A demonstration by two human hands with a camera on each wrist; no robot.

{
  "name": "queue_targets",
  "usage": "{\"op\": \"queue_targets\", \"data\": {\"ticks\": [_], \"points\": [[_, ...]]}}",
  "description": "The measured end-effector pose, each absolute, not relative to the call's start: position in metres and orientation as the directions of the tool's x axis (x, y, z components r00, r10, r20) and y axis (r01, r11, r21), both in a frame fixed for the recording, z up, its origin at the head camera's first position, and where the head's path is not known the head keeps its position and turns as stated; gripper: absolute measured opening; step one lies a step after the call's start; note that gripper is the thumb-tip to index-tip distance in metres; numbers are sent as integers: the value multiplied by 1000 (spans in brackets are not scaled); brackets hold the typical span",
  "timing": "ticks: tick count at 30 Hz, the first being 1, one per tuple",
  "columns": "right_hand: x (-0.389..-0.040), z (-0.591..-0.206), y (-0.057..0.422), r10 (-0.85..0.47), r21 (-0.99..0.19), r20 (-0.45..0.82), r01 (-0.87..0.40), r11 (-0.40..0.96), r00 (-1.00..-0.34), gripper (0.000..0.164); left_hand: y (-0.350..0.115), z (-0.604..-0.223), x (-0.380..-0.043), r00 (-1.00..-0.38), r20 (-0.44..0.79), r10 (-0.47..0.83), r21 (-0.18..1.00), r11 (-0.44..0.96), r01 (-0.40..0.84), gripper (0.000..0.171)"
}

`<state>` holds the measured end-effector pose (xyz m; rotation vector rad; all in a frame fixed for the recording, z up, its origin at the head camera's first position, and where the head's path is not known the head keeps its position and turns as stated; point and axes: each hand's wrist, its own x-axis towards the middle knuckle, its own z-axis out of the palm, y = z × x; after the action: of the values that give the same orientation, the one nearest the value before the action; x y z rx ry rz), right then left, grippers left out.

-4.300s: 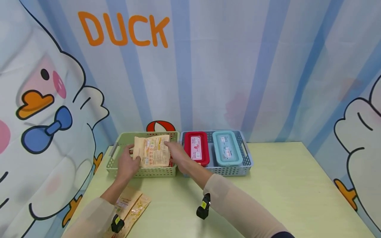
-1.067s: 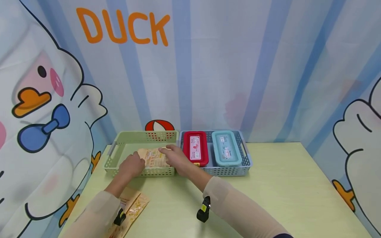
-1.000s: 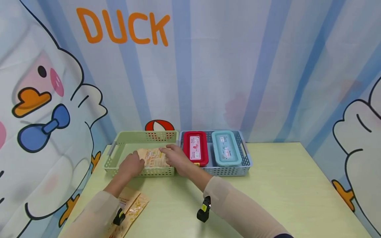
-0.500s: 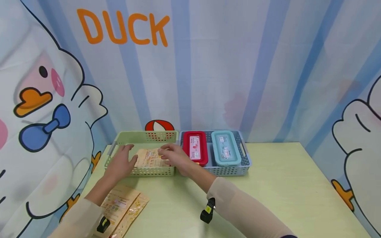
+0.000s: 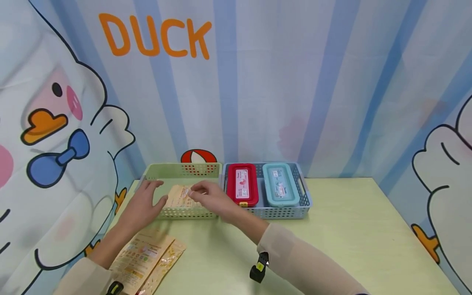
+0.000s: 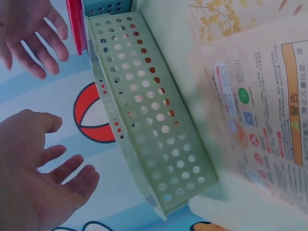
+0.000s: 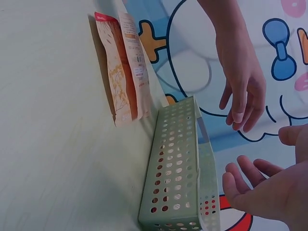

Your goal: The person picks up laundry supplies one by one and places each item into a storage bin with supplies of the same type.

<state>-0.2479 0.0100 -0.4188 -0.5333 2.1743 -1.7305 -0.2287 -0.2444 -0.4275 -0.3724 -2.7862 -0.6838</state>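
Note:
A beige printed food pouch (image 5: 178, 197) lies inside the green perforated basket (image 5: 184, 170), partly hidden by my right hand (image 5: 214, 200). That hand hovers over it with loosely bent fingers; the right wrist view shows them apart and holding nothing. My left hand (image 5: 141, 207) is spread in the air by the basket's left front side, thumb away from the fingers, holding nothing. Below it on the table lie two more pouches, a wide one (image 5: 136, 258) printed with text and a narrower one (image 5: 164, 264) beside it.
Right of the green basket stands a blue basket (image 5: 259, 212), holding a red-lidded box (image 5: 242, 184) and a light-blue-lidded box (image 5: 281, 184). A printed duck curtain (image 5: 265, 90) hangs behind the pale table (image 5: 343, 241).
Both hands held the pouch above the green basket, lowered it in and let go. The left hand has since drawn back left and toward me; the right shifted slightly left.

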Motion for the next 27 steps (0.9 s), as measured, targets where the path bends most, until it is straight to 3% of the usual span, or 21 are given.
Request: {"op": "queue_targets", "data": {"ticks": [6,14,18,23,27], "points": [[-244,-419,9,-496,-968,14,-135,210,-868,38,-243,-414,-216,-926,297,234,395,853,342,48],[-234,-425,4,-604,-964,-21,-144,223,-797,36,-246,-407,-196,-933,239,269,374,861,345,44],[-227,-431,0,-618,-966,-29,-138,220,-785,32,-252,-406,-191,-942,88,323,378,864,331,47],[-217,-446,-6,-645,-975,-49,-105,198,-763,29,-267,-408,-190,-920,-178,349,365,892,268,64],[-211,-458,-12,-664,-982,-67,-69,176,-745,31,-278,-414,-193,-911,-261,320,354,909,217,70]]}}
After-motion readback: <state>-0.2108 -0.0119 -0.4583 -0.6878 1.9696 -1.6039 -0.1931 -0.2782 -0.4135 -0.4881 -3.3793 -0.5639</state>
